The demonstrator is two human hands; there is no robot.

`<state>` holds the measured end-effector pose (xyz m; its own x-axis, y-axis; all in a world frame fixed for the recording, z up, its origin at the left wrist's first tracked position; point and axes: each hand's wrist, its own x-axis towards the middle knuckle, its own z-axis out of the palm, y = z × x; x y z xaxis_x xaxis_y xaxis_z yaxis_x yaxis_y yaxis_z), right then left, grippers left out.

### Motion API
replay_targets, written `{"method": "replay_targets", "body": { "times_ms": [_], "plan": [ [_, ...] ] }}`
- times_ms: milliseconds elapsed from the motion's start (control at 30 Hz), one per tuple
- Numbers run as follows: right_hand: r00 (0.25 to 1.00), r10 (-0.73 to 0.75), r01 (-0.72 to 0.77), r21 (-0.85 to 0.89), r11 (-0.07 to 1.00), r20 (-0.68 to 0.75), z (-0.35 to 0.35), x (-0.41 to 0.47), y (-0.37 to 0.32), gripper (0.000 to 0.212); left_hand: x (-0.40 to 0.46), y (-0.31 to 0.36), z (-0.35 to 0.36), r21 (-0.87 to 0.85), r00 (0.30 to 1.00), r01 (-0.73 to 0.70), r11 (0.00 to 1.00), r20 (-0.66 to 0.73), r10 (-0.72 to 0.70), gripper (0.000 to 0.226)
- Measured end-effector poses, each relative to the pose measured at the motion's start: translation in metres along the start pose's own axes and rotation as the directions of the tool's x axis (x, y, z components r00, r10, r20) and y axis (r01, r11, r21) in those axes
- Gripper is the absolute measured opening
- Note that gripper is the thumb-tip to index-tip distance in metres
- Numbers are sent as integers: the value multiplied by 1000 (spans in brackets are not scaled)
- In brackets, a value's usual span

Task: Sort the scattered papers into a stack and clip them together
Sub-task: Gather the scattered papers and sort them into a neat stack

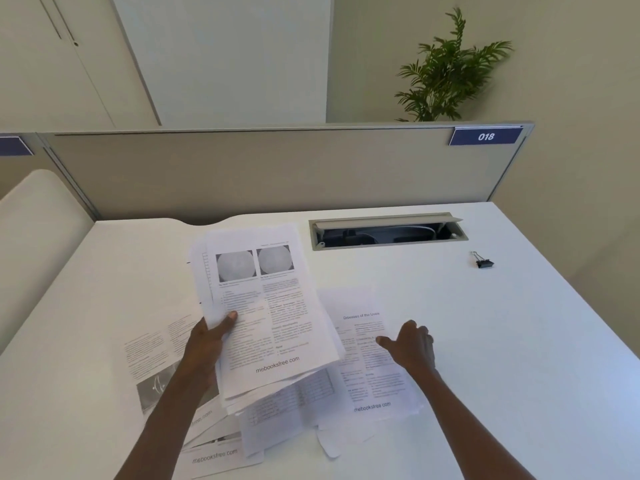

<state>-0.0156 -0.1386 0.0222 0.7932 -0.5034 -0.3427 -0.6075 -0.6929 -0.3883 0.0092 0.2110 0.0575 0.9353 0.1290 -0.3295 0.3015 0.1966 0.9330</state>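
My left hand [211,337] grips a loose stack of printed sheets [263,306] by its left edge, thumb on top, lifted a little above the desk. The top sheet shows two round grey pictures. My right hand [412,344] rests fingers apart on a sheet headed "Diseases of the Uvea" [374,372] that lies flat on the white desk. More printed sheets lie scattered under and around the stack, one to the left [152,358] and others near the front edge [221,455]. A black binder clip [482,260] sits alone at the far right of the desk.
An open cable tray slot [388,232] is set into the white desk [519,341] behind the papers. A beige partition [277,168] with a blue "018" label closes the back. A white chair back [34,216] stands at the left, a green plant [446,74] beyond the partition.
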Motion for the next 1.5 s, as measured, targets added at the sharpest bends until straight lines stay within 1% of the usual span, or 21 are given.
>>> {"method": "replay_targets", "body": {
  "times_ms": [100, 200, 333, 533, 700, 767, 900, 1000, 1100, 1167, 1233, 1333, 1433, 1500],
  "plan": [
    [998, 67, -66, -98, 993, 7, 18, -7, 1, 88, 2, -4, -10, -13, 1000, 13, 1000, -10, -13, 23],
    [995, 86, -95, -210, 973, -49, 31, -15, -6, 98, 1, -5, -15, 3, 1000, 0, 1000, 2, 0, 22],
    [994, 81, -96, -229, 969, -73, 38, -14, -11, 95, 1, -8, -21, 12, 1000, 3, 1000, -1, -3, 20],
    [995, 87, -93, -151, 984, -46, 45, -13, -18, 70, -4, -11, -22, -27, 1000, 10, 1000, 30, -9, 19],
    [997, 71, -72, -92, 993, -23, 49, -12, -21, 61, -7, -12, -28, -56, 999, 40, 998, 30, -38, 20],
    [997, 79, -80, -46, 996, -8, 47, -16, -22, 60, -7, -11, -31, -64, 999, 46, 997, 28, -45, 19],
    [987, 162, -163, 107, 981, 19, 40, -17, -20, 58, -9, -6, -36, -50, 999, 40, 998, 15, -39, 16],
    [985, 170, -162, 191, 968, -21, 29, -17, -16, 44, -7, -4, -39, -36, 999, 40, 999, 13, -39, 18],
    [985, 111, -77, 235, 969, -134, 10, -21, -13, 20, -8, -3, -38, -24, 999, 35, 999, -8, -36, 19],
    [972, 47, 3, 211, 977, -230, -7, -25, -16, 13, -8, -3, -37, -12, 999, 35, 999, -12, -35, 19],
    [948, -31, 89, 172, 981, -317, -26, -33, -23, 12, -10, -3, -35, -5, 999, 36, 999, -14, -36, 21],
    [902, -140, 206, 123, 971, -409, -57, -47, -39, 14, -10, -5, -31, 16, 999, 30, 999, -34, -30, 24],
    [850, -211, 304, 123, 945, -482, -87, -63, -56, 17, -11, -8, -25, 26, 998, 21, 999, -54, -19, 22],
    [814, -250, 373, 143, 917, -524, -106, -73, -66, 16, -15, -8, -18, 18, 998, 12, 1000, -65, -11, 19]
  ]
}}
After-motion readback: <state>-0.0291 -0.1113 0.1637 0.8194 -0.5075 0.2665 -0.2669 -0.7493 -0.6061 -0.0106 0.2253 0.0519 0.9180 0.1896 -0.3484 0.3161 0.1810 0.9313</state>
